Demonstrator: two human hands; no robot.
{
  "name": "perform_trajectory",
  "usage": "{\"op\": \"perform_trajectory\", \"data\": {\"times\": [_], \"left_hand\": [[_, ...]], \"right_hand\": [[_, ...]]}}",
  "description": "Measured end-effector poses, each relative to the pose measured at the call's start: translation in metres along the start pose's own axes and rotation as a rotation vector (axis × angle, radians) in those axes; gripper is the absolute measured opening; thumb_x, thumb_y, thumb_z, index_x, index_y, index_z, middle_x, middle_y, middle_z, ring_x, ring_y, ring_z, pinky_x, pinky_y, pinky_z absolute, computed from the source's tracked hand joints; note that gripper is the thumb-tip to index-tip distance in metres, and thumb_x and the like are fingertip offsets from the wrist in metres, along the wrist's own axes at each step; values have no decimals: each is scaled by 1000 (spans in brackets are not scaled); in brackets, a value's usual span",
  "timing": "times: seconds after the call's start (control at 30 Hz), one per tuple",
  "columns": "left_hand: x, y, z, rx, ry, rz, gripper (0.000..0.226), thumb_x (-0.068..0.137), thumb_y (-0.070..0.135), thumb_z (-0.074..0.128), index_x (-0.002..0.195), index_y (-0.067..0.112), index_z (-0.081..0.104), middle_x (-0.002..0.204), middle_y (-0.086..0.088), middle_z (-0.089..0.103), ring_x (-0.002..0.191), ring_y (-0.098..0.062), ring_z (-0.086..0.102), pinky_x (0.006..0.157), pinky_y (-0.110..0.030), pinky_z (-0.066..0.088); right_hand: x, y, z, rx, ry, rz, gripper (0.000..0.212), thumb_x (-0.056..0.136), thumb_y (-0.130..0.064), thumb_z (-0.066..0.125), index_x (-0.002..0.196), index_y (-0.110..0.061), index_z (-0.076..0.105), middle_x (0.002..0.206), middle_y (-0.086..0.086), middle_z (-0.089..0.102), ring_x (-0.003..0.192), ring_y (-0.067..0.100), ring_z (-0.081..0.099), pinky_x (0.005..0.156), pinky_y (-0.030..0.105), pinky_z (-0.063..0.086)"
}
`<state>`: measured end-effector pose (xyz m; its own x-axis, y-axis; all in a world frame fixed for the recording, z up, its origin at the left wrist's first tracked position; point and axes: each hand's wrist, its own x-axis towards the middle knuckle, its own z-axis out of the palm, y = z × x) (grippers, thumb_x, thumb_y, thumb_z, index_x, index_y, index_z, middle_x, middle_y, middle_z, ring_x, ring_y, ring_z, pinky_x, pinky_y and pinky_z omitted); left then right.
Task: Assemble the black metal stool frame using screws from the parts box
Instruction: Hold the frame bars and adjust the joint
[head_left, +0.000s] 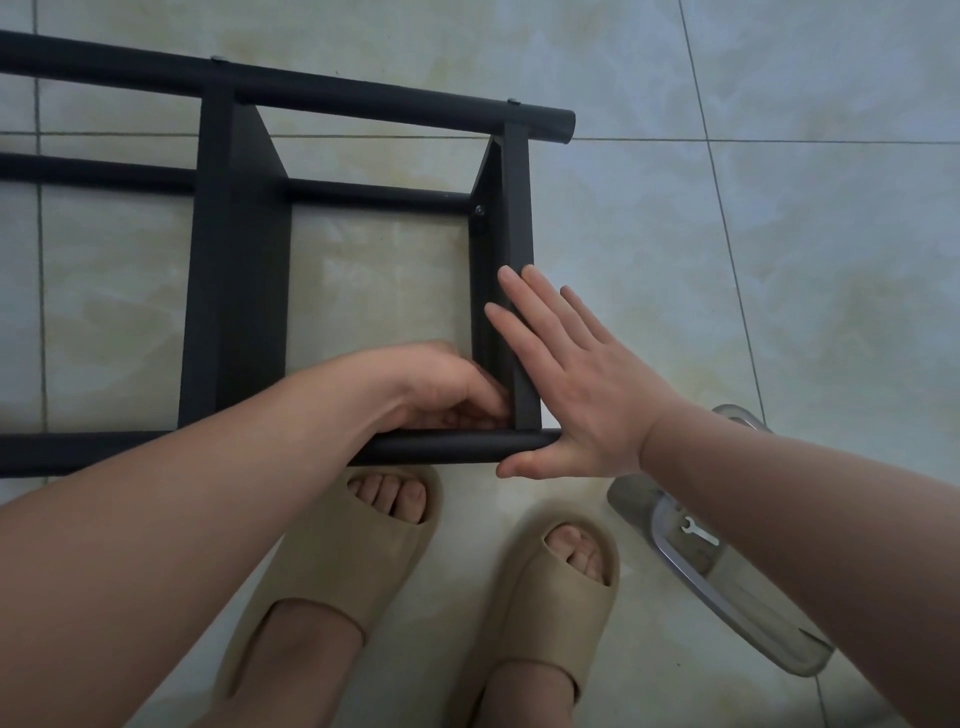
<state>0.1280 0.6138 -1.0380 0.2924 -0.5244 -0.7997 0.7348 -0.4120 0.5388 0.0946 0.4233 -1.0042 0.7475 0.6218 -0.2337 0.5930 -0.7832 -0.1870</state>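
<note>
stool frame (234, 260) lies on tile floor, tubes running left-right | left hand (447, 387) nearest the joint, fingers curled into the inner corner where crossbar (519, 208) meets near tube (441, 447), contents hidden | right hand (576, 389) flat, fingers straight, bracing crossbar's outer face | parts box (727, 587) under right forearm
</note>
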Motion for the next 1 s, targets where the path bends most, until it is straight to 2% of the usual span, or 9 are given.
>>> {"op": "perform_trajectory", "data": {"times": [0.13, 0.3, 0.37, 0.43, 0.53, 0.63, 0.77, 1.0], "left_hand": [[2, 4, 3, -9, 8, -64, 8, 81, -2, 68, 85, 2, 74, 72, -12, 72, 68, -22, 69, 68, -30, 55], [0, 2, 4, -55, -36, -90, 15, 87, 6, 63, 88, 4, 78, 88, -17, 75, 80, -26, 70, 82, -36, 55], [0, 1, 4, -48, -17, -58, 16, 86, 2, 64, 97, -2, 75, 86, -18, 75, 79, -26, 71, 76, -32, 57], [-1, 1, 4, -20, -2, -33, 13, 86, 0, 65, 95, -2, 74, 82, -16, 75, 76, -25, 71, 71, -30, 57], [0, 0, 5, -1, 14, -27, 18, 84, 1, 67, 101, -6, 73, 88, -20, 75, 82, -28, 71, 83, -36, 56], [1, 0, 5, 5, 2, -40, 21, 85, 2, 66, 104, -5, 73, 92, -20, 75, 83, -28, 72, 82, -35, 56], [3, -2, 3, -20, -32, -74, 18, 87, 4, 65, 101, 0, 74, 92, -17, 75, 85, -27, 71, 84, -36, 55], [5, -4, -1, -81, -100, -92, 14, 85, 5, 64, 84, 7, 78, 89, -15, 75, 78, -23, 72, 78, -34, 54]], "right_hand": [[0, 1, 1, -1, 4, 1, 124, 76, -91, 41, 161, -5, 12, 169, 15, -6, 156, 31, -9, 125, 56, 12], [0, 1, 3, -7, 25, -5, 125, 76, -92, 41, 161, -4, 12, 169, 16, -4, 156, 32, -7, 124, 56, 14], [1, 1, 4, -3, 26, -7, 125, 76, -92, 40, 161, -4, 12, 169, 16, -4, 156, 32, -7, 124, 57, 14], [1, 1, 4, 4, 27, -6, 125, 76, -91, 41, 161, -4, 12, 169, 16, -4, 156, 32, -7, 124, 57, 13], [0, 1, 3, 9, 27, -6, 125, 76, -91, 41, 161, -4, 12, 169, 15, -4, 156, 32, -7, 124, 56, 13], [0, 1, 4, 4, 25, -4, 125, 76, -91, 41, 161, -5, 12, 169, 15, -4, 156, 31, -7, 125, 56, 13], [0, 1, 4, -2, 28, -5, 125, 76, -91, 42, 161, -4, 13, 169, 15, -4, 156, 31, -7, 124, 56, 13], [0, 1, 4, -6, 34, -5, 124, 76, -92, 40, 161, -5, 13, 169, 15, -4, 156, 31, -7, 125, 56, 13]]}}
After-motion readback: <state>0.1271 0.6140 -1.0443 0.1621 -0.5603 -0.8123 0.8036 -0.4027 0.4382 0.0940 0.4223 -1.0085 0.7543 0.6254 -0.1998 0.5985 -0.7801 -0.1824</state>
